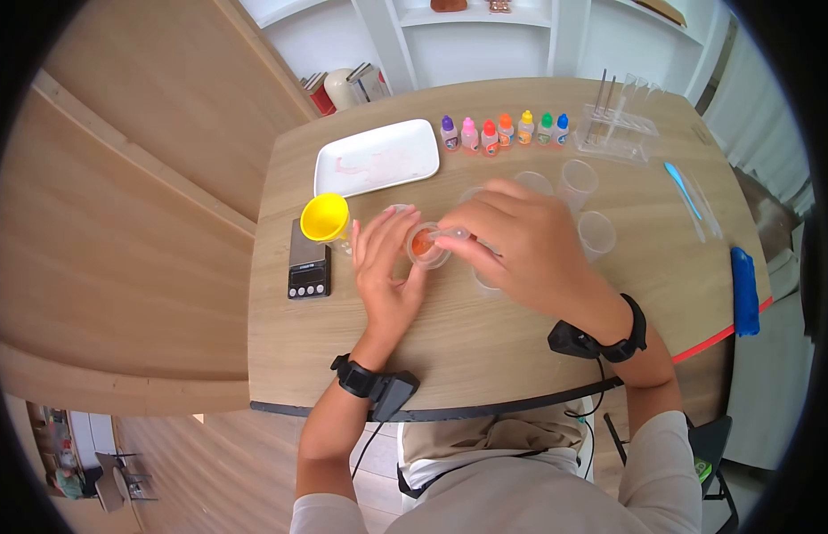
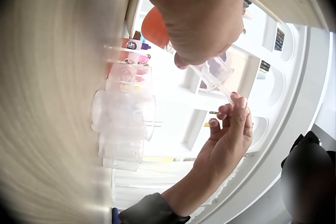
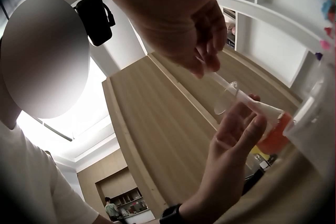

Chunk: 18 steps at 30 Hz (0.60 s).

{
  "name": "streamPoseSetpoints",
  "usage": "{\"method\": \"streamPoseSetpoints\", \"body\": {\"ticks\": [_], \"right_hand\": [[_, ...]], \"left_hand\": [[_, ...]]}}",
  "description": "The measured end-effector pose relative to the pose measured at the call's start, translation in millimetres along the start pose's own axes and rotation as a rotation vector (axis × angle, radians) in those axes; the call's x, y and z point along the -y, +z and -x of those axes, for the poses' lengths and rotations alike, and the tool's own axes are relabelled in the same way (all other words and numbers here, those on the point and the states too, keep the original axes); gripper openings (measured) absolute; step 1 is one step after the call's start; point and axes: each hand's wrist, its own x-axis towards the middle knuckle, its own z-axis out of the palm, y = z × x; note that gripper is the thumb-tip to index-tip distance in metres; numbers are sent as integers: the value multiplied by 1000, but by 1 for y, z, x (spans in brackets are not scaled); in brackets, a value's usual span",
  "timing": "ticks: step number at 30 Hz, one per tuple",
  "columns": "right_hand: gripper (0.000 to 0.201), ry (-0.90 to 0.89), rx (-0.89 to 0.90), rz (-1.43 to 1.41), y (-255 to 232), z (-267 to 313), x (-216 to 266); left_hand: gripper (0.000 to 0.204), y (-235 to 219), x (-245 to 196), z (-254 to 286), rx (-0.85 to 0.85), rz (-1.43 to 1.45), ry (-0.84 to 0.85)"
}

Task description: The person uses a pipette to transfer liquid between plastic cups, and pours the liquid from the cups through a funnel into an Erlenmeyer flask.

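Observation:
My left hand (image 1: 387,258) holds a clear vessel (image 1: 429,245) with orange-red contents at the table's middle, tilted in the right wrist view. In that view the left hand (image 3: 228,153) has its fingers around the vessel's neck, above the orange-red part (image 3: 275,136). My right hand (image 1: 525,245) pinches a thin translucent stick or dropper (image 1: 451,233), whose lower end is in the vessel's mouth. The left wrist view shows the right hand (image 2: 223,142) pinching the stick's upper end (image 2: 226,91). The exact type of tool cannot be told.
Left of the hands are a yellow-topped cup (image 1: 325,218) and a black scale (image 1: 308,279). Behind lie a white tray (image 1: 378,158) and several colour bottles (image 1: 506,131). Clear cups (image 1: 596,233), a tube rack (image 1: 621,133) and a blue tool (image 1: 681,187) are on the right.

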Motion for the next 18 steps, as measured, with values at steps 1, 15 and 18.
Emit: {"method": "streamPoseSetpoints", "body": {"ticks": [1,15,18], "right_hand": [[12,25,8,12,-2,-1,1],[12,478,-66,-368,-27,-9,-18],[13,628,-79,-458,-39,-13,-25]], "left_hand": [[38,1,0,1,-5,15,-21],[38,4,0,2,8,194,-202],[39,5,-1,1,34,255,-287]]}}
